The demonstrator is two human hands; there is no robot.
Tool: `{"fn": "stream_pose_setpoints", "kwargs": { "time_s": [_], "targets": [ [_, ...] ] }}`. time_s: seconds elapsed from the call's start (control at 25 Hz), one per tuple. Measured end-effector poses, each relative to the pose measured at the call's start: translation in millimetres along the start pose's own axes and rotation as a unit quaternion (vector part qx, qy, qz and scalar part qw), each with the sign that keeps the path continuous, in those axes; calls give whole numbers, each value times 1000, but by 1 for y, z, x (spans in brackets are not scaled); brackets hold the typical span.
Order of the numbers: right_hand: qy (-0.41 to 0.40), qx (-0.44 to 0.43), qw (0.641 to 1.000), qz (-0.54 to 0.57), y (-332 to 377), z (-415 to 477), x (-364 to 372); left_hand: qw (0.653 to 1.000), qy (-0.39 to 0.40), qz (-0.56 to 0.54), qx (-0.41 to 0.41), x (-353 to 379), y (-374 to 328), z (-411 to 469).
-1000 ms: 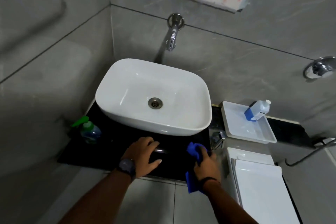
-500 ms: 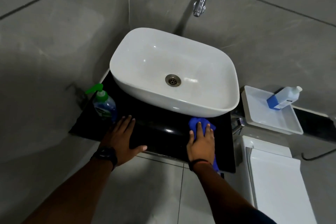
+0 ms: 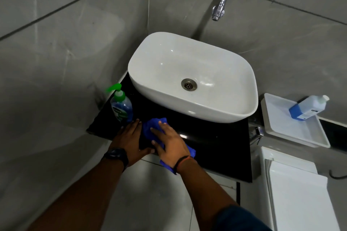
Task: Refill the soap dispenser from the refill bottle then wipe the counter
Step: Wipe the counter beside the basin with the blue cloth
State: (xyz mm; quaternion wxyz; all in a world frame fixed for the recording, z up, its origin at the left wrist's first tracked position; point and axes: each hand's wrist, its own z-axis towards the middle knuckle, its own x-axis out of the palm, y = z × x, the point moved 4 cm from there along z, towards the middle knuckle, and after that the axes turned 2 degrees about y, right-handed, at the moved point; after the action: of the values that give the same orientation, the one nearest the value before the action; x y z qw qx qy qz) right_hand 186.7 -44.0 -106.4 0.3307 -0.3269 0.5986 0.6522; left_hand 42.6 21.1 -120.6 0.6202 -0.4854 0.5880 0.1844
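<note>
The right hand (image 3: 170, 143) presses flat, fingers spread, on a blue cloth (image 3: 153, 127) on the black counter (image 3: 216, 140). Touching its thumb side, the left hand (image 3: 131, 141) lies open, fingertips just short of the soap dispenser (image 3: 121, 107). Beyond sits the sink (image 3: 193, 75); far right, the refill bottle (image 3: 308, 107) leans in a white tray (image 3: 293, 133).

Most of the blue cloth (image 3: 150, 127) is buried under the right hand (image 3: 170, 146), only the crumpled top and a strip by the wrist poke out. The sink (image 3: 187, 62) covers the back of the black counter (image 3: 216, 148). Soap bottle (image 3: 122, 108) label at centre left is too blurry to read, same for the refill bottle (image 3: 308, 108) at the right. Both arms run off the bottom edge, and the white lid (image 3: 300, 202) gets cut off lower right.
</note>
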Motion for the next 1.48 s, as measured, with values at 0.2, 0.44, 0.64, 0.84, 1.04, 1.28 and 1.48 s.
{"fn": "stream_pose_setpoints", "kwargs": {
  "time_s": [0.2,0.44,0.64,0.84,1.04,1.28,1.48],
  "targets": [
    [27,-38,998,-38,-39,-52,-31,998,1,49,-28,6,-11,-4],
    [-76,130,984,-97,-135,-118,-92,998,6,57,-28,20,-44,11],
    [-188,349,911,-115,-146,-101,-88,998,-8,41,-43,21,-40,13],
    [-166,268,941,-120,-100,-53,-54,998,-12,44,-50,25,-39,13],
    [-86,146,981,-96,-50,-14,-16,997,-21,32,-69,22,-36,6],
    [34,-45,997,-55,-38,-22,-18,997,-20,7,-81,21,-34,0],
    [4,-44,997,-56,-87,-78,-58,991,-21,6,-133,26,-46,7]
  ]
}}
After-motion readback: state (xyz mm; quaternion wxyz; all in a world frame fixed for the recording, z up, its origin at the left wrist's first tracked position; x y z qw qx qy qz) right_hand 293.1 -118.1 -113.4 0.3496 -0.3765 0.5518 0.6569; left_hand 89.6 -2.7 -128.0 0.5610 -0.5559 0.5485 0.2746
